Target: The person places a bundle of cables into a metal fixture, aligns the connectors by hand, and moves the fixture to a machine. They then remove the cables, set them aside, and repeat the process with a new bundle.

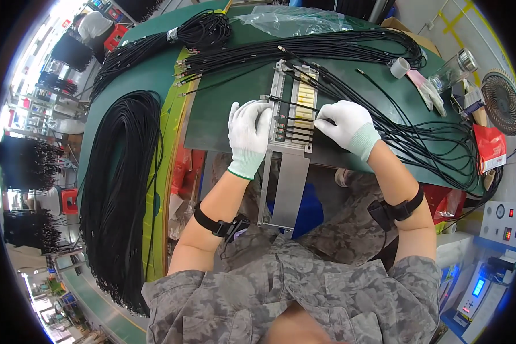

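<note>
A long metal fixture (290,189) with a row of pale yellow slots lies in front of me, over the table's near edge. Several short stretches of black cable (295,134) lie crosswise in its lower slots. My left hand (249,131), in a white glove, is at the fixture's left rail with fingers bent together beside a cable end; its fingertips' contents are hidden. On the other side, my gloved right hand (347,125) pinches a black cable (297,104) that crosses the fixture above the seated ones.
Loose black cables (407,143) spread over the green table's right side. Bundles lie at the back (304,47) and left (117,195). Far right are a glass jar (454,69), a spare glove (427,92), a small fan (501,101) and a red packet (490,148).
</note>
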`<action>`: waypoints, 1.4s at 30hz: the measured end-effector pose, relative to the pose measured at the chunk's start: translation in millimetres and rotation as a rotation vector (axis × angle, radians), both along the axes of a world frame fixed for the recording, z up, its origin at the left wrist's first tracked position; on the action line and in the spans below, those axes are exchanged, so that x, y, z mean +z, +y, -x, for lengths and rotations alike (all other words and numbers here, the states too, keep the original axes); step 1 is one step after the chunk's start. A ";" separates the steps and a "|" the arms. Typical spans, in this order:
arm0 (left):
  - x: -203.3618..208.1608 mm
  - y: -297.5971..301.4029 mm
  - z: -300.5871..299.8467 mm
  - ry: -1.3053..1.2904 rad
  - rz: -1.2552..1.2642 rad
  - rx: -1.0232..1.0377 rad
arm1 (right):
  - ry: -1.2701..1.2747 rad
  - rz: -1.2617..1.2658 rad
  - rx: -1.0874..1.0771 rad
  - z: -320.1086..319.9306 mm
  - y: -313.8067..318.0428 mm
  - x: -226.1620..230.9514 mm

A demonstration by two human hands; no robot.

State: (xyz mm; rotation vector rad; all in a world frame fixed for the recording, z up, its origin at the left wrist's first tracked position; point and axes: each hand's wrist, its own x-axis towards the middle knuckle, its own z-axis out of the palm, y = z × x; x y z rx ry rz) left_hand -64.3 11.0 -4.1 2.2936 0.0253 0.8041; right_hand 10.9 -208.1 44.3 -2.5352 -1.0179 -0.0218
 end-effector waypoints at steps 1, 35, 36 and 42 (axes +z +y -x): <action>-0.9 0.4 0.0 0.010 -0.004 0.003 | 0.003 0.010 -0.001 1.0 0.9 1.6; -7.1 -0.8 -7.4 -0.046 0.255 0.107 | -0.168 0.061 -0.036 -28.0 -8.1 -11.1; -12.2 3.4 -11.6 -0.046 0.256 0.109 | -0.158 0.028 -0.016 -27.8 -9.4 -11.0; -9.9 22.1 -31.5 0.138 0.000 0.169 | -0.196 -0.062 0.048 -23.6 -0.1 -16.7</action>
